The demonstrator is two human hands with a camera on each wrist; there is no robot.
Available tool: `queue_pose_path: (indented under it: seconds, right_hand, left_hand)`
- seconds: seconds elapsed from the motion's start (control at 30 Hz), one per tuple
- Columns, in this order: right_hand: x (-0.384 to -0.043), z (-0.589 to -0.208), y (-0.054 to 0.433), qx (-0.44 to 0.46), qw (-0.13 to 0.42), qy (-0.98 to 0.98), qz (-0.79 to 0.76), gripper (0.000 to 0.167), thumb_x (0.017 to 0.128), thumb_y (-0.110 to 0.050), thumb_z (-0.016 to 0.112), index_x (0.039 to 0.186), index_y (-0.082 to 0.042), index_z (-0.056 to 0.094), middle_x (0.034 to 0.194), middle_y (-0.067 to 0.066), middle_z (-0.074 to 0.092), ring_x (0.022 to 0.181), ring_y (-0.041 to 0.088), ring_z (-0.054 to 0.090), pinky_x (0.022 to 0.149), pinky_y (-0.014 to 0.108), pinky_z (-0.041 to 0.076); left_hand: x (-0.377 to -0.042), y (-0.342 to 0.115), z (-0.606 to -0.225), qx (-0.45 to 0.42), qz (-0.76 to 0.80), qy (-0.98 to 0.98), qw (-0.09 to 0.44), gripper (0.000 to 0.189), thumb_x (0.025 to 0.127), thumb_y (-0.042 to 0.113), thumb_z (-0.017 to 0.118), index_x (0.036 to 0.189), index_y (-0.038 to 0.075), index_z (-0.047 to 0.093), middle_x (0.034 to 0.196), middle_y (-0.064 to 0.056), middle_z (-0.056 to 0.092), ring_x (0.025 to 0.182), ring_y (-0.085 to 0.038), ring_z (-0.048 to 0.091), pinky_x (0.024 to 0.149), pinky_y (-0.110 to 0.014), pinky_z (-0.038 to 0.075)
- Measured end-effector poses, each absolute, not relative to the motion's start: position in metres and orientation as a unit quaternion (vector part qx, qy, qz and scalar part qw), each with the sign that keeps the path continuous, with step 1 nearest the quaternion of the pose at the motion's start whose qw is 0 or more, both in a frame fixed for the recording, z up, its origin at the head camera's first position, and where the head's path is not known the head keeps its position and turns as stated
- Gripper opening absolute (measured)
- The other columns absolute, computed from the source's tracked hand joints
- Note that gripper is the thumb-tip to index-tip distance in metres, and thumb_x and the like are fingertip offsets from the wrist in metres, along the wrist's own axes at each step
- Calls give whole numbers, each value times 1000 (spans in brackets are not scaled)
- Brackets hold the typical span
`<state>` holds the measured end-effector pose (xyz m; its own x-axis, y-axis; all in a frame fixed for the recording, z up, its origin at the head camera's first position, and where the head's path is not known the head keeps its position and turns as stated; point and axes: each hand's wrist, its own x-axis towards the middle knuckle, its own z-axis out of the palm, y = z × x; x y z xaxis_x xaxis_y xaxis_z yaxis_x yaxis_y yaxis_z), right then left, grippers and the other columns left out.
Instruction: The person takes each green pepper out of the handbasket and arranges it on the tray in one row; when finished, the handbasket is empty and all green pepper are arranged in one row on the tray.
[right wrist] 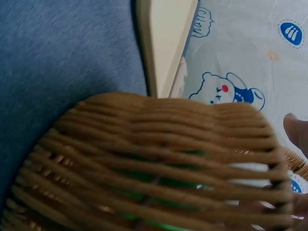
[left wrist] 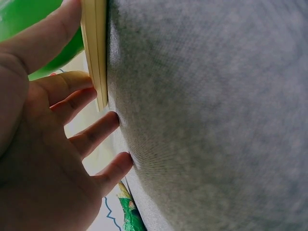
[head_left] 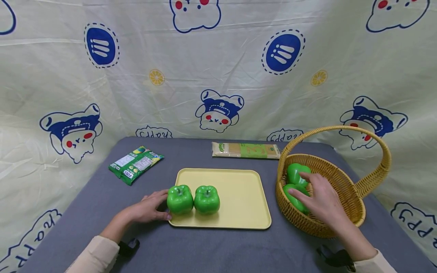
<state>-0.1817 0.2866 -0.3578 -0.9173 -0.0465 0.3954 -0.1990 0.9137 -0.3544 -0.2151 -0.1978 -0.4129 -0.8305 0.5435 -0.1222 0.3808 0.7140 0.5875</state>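
My left hand (head_left: 150,208) rests at the left edge of the pale yellow tray (head_left: 240,197), its fingers loosely spread and fingertips at the rim and the cloth. Two green bell peppers (head_left: 206,200) sit side by side on the tray's left half, the nearer one to that hand beside its fingers. On the right, a wicker basket (head_left: 307,226) with a tall handle holds two more green bell peppers (head_left: 296,172). My right hand (head_left: 322,199) reaches over the basket, thumb and index finger apart above these peppers. In the right wrist view the basket wall (right wrist: 159,125) hides most of that hand.
A green snack packet (head_left: 136,163) lies at the back left of the grey-blue cloth (head_left: 191,250). Behind the tray lies a long packet of noodles (head_left: 246,150), its right end near the basket. A printed curtain (head_left: 218,68) hangs behind the table.
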Motion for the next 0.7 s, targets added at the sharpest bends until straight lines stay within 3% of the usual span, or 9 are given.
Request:
queue_pose_path:
  seconds: [0.7]
  right_hand:
    - [-194, -376, 299, 32, 106, -979, 172, 79, 82, -56, 64, 130, 5, 47, 127, 33, 47, 112, 48, 44, 83, 59, 40]
  left_hand:
    - [-215, -198, -413, 253, 285, 913, 144, 76, 82, 40, 71, 141, 3, 40, 147, -21, 36, 136, -45, 29, 100, -70, 20]
